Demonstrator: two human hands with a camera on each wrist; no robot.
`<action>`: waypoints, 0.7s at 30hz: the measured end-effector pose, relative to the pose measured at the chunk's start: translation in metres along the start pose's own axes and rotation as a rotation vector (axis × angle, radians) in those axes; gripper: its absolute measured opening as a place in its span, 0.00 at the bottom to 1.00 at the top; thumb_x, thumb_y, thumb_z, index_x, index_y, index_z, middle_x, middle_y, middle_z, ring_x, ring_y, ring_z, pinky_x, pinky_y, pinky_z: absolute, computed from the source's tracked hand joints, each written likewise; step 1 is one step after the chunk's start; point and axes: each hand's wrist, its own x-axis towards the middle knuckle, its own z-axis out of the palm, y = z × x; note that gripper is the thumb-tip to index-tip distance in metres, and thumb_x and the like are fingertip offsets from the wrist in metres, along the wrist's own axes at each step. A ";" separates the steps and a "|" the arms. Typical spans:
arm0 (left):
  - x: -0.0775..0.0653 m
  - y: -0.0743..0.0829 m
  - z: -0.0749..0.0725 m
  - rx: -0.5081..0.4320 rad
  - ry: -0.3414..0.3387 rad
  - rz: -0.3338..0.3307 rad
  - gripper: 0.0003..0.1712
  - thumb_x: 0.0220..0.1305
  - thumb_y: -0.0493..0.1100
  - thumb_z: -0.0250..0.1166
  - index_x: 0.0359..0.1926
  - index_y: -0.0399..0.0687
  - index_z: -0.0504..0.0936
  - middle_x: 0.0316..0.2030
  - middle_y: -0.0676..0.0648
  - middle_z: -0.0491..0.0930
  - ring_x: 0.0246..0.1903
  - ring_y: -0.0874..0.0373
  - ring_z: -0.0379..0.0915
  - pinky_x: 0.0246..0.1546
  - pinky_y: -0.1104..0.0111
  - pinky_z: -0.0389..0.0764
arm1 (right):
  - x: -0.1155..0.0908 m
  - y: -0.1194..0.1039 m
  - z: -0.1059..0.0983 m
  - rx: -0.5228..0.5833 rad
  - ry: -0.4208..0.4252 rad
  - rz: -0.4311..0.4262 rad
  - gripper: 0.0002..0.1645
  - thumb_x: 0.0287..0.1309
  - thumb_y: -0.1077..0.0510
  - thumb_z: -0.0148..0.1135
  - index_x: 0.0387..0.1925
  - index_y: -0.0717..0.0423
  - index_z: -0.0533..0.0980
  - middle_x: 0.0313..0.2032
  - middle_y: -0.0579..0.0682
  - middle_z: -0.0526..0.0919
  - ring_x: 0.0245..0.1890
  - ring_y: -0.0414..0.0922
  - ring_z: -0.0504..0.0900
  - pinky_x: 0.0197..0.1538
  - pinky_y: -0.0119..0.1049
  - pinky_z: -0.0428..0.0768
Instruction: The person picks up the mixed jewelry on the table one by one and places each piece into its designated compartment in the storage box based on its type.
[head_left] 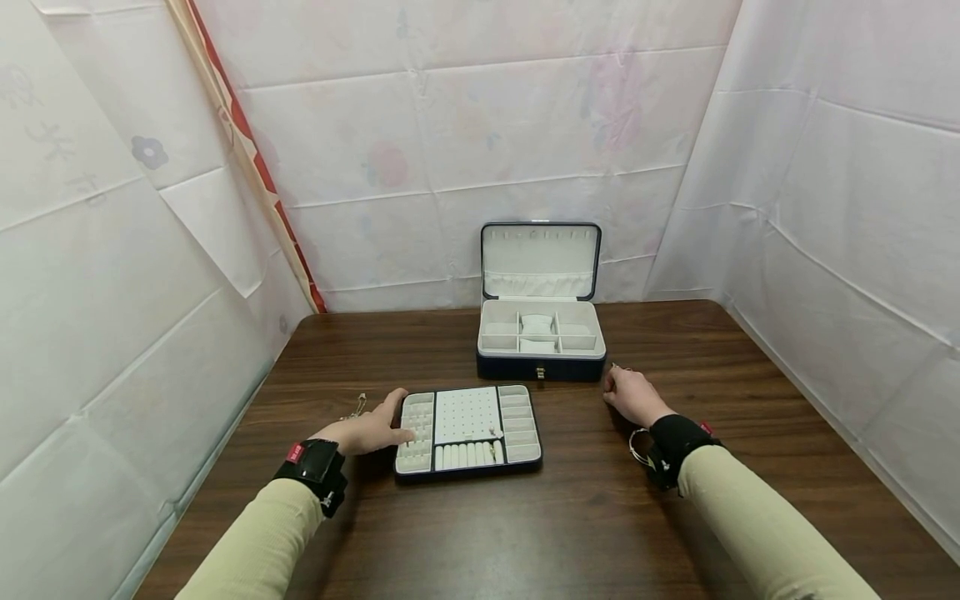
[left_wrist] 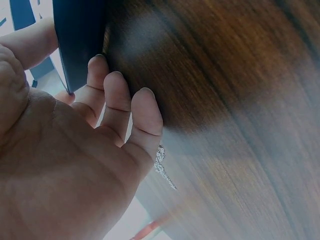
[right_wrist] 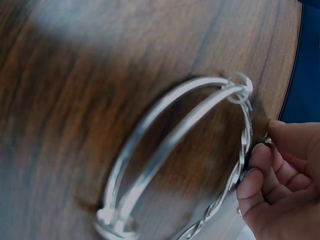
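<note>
On the desk (head_left: 495,542), the jewellery tray (head_left: 468,473) lies left of the middle, nearer than the storage box (head_left: 510,367), which stands by the far edge with its lid (head_left: 540,250) raised. The left hand (head_left: 369,429) has its grip on the tray's left edge, thumb above and fingers along the outer wall. The right hand (head_left: 636,396), near the box's front right corner, pinches a small shiny piece (right_wrist: 268,140); what exactly it is, I cannot tell.

I judge the work as only partly done: a few tiny ornaments (head_left: 495,432) sit at the tray's near right part, while many compartments look unfilled. Remaining outside are a silver chain (left_wrist: 160,162) just beside the left hand and a silver bangle (right_wrist: 169,142) near the right wrist.
</note>
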 end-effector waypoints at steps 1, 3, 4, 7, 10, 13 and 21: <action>0.000 0.000 0.000 0.002 0.001 -0.001 0.52 0.71 0.51 0.66 0.80 0.40 0.42 0.76 0.27 0.48 0.75 0.27 0.45 0.69 0.34 0.53 | 0.000 0.000 0.000 -0.001 -0.002 -0.001 0.07 0.61 0.66 0.66 0.32 0.59 0.74 0.32 0.54 0.80 0.34 0.52 0.78 0.41 0.51 0.77; 0.000 0.000 0.000 0.010 0.003 -0.004 0.52 0.71 0.51 0.66 0.80 0.40 0.42 0.76 0.27 0.48 0.75 0.27 0.45 0.69 0.34 0.53 | 0.000 -0.001 0.000 -0.005 -0.003 0.000 0.06 0.61 0.66 0.65 0.32 0.59 0.74 0.31 0.54 0.79 0.34 0.51 0.78 0.40 0.50 0.77; 0.001 0.000 0.000 0.013 0.003 -0.005 0.52 0.72 0.51 0.66 0.80 0.40 0.42 0.76 0.27 0.48 0.75 0.27 0.45 0.69 0.33 0.53 | 0.000 -0.001 0.000 -0.009 -0.002 0.000 0.06 0.60 0.67 0.65 0.31 0.59 0.74 0.31 0.54 0.79 0.33 0.51 0.78 0.40 0.49 0.77; 0.001 0.000 0.000 0.015 0.003 -0.008 0.52 0.72 0.51 0.65 0.80 0.40 0.42 0.77 0.27 0.47 0.75 0.26 0.43 0.69 0.33 0.52 | 0.000 -0.002 -0.001 -0.021 0.001 -0.004 0.04 0.57 0.67 0.63 0.30 0.61 0.75 0.29 0.52 0.79 0.32 0.50 0.77 0.39 0.48 0.77; 0.001 0.000 0.000 0.012 0.002 -0.006 0.52 0.72 0.51 0.66 0.80 0.40 0.41 0.77 0.27 0.47 0.75 0.26 0.43 0.69 0.33 0.52 | 0.001 -0.002 -0.002 -0.028 0.007 -0.010 0.02 0.53 0.68 0.61 0.29 0.62 0.75 0.28 0.52 0.78 0.30 0.49 0.76 0.37 0.46 0.76; 0.001 0.000 0.000 0.011 0.003 -0.004 0.53 0.71 0.51 0.66 0.80 0.40 0.41 0.76 0.27 0.48 0.75 0.27 0.45 0.69 0.34 0.53 | 0.000 -0.002 -0.003 -0.024 0.008 -0.008 0.02 0.51 0.68 0.60 0.28 0.60 0.75 0.27 0.51 0.78 0.29 0.49 0.75 0.35 0.46 0.76; 0.001 0.000 0.000 0.011 0.003 -0.003 0.53 0.71 0.52 0.66 0.80 0.40 0.42 0.76 0.27 0.48 0.75 0.26 0.44 0.69 0.33 0.53 | 0.000 -0.002 -0.001 -0.025 0.003 0.014 0.05 0.49 0.69 0.60 0.29 0.59 0.75 0.28 0.52 0.79 0.30 0.49 0.76 0.36 0.47 0.77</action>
